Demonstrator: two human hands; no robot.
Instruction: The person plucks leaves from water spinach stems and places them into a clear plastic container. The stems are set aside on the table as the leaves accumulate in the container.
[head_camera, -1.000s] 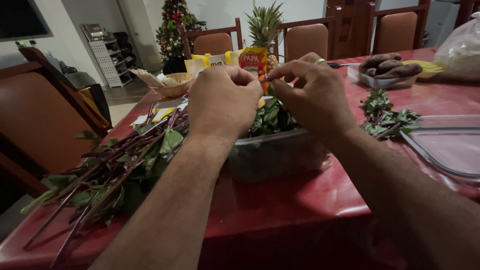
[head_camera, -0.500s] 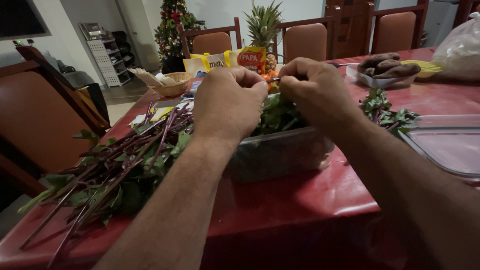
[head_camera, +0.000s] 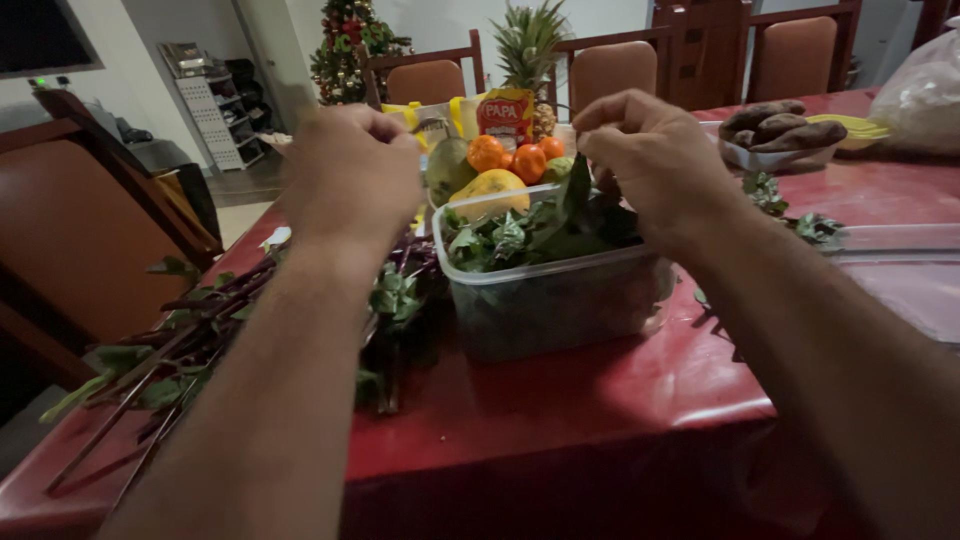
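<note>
My right hand (head_camera: 650, 150) pinches a dark green leaf (head_camera: 578, 190) just above a clear plastic container (head_camera: 560, 310) that is heaped with picked green leaves (head_camera: 510, 238). My left hand (head_camera: 350, 175) is a closed fist, raised to the left of the container over a pile of long purple stems with leaves (head_camera: 200, 340). Its knuckles hide whatever is inside. The pile spreads across the left side of the red table (head_camera: 560, 400).
Behind the container lie oranges (head_camera: 510, 158), a yellow fruit (head_camera: 490, 185), a pineapple (head_camera: 525, 50) and a snack bag (head_camera: 505, 110). A tray of brown tubers (head_camera: 770, 130), loose leaves (head_camera: 805, 225) and a clear lid (head_camera: 900, 285) are at the right. Wooden chairs (head_camera: 90, 230) ring the table.
My hands were together over the container on one stem. My left hand has pulled away to the left and up; my right hand stays over the container with a leaf.
</note>
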